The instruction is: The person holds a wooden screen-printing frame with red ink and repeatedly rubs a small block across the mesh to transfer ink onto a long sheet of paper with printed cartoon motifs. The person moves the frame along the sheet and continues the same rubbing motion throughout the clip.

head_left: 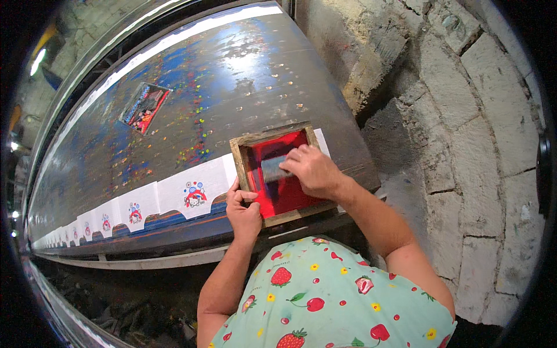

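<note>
A wooden screen-printing frame [239, 140] with a red ink-covered inside [296, 197] lies on the near edge of the long dark table, over a white fabric piece [322, 143]. My left hand [243, 213] holds the frame at its left side, near the lower corner. My right hand [313, 170] is closed on a grey squeegee [271, 170] inside the frame, slightly tilted against the red surface. A row of white pieces [167, 196] with small printed cartoon designs runs leftward from the frame along the table edge. The part of the fabric under the frame is hidden.
The long table [226, 87] has paint specks and a long white strip along its far edge. A printed picture card [145, 108] lies on it. A rough pale block wall or ledge [464, 162] is at the right. A dark, debris-strewn gap [133, 296] lies below the near edge.
</note>
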`<state>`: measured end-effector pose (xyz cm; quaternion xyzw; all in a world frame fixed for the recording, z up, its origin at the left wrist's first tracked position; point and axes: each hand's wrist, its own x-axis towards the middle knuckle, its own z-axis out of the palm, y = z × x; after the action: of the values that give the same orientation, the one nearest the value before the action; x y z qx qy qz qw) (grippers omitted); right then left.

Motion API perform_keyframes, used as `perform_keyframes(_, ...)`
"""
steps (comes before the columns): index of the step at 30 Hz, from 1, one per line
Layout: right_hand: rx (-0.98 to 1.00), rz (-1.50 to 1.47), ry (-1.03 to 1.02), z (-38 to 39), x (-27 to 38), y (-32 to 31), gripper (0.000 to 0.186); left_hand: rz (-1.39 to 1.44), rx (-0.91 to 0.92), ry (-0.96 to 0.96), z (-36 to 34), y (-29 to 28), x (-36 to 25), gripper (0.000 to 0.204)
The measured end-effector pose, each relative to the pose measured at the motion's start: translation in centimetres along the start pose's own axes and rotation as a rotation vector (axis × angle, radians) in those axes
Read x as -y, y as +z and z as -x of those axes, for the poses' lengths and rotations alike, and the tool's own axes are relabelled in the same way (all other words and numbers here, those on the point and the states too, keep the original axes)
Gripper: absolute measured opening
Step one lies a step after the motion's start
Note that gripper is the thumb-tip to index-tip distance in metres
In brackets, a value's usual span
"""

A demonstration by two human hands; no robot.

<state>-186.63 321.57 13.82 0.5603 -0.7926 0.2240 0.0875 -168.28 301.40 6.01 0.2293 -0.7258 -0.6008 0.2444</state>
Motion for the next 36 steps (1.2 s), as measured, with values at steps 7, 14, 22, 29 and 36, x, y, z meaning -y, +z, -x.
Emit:
perform_keyframes(7, 0.065, -0.078, 0.058, 4.0, 5.4, -1.6, 0.036, -0.056, 0.011, -0.005, 0.0, -0.2, 0.0, 0.018)
perform_keyframes(14, 0.129, -0.101, 0.098, 5.5, 7.9, -2.7, 0.04, 0.019, 0.029, -0.012, -0.1, -0.2, 0.1, 0.021)
perform_keyframes(22, 0.058, -0.237, 0.217, 7.3, 8.4, -3.7, 0.042, 0.116, -0.003, 0.074, 0.1, 0.0, 0.1, 0.025)
perform_keyframes(29, -0.496, -0.38, 0.703, 10.8, 3.7, -3.9, 0.045, 0.421, -0.01, 0.019, 0.5, 0.8, -4.5, 0.035)
perform_keyframes(36, -0.503, -1.272, 0.88, 14.5, -4.5, -5.6, 0.05, 0.379, -0.014, -0.119, 1.4, 6.6, -8.6, 0.037)
